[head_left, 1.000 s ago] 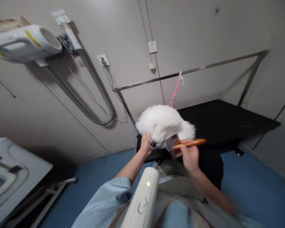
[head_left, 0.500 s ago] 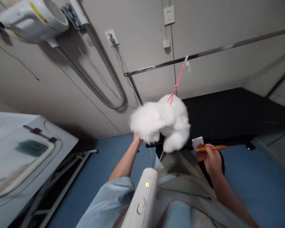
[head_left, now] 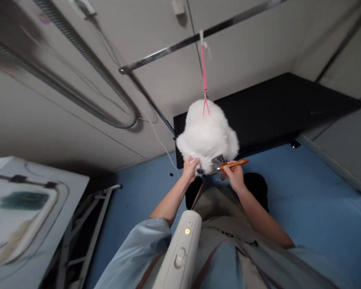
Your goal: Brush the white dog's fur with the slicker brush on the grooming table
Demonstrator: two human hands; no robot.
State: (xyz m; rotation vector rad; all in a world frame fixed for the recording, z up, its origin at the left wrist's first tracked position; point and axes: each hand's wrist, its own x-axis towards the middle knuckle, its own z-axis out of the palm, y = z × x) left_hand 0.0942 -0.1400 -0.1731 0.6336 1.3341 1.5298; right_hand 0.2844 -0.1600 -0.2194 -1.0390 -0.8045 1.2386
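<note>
A fluffy white dog (head_left: 206,128) is at the near left end of the black table, its head low and toward me. A pink loop (head_left: 203,68) runs from its neck up to a metal bar. The fingers of my left hand (head_left: 190,167) are closed on the fur beside its dark nose. My right hand (head_left: 234,176) grips a slicker brush (head_left: 238,163) by its orange wooden handle. The brush's flat head meets the fur on the right side of the dog's face; the pins are hard to make out.
The black table (head_left: 267,108) stretches right along the wall under the metal bar (head_left: 168,51). A pale device with a switch and lit button (head_left: 180,245) rises in front of my chest. Grey hoses (head_left: 87,60) hang upper left. A white tub (head_left: 33,216) on a frame stands left.
The dog's head has turned from the left to face me. My left hand has moved right to its muzzle. My right hand has brought the brush leftward to its face. The view has shifted.
</note>
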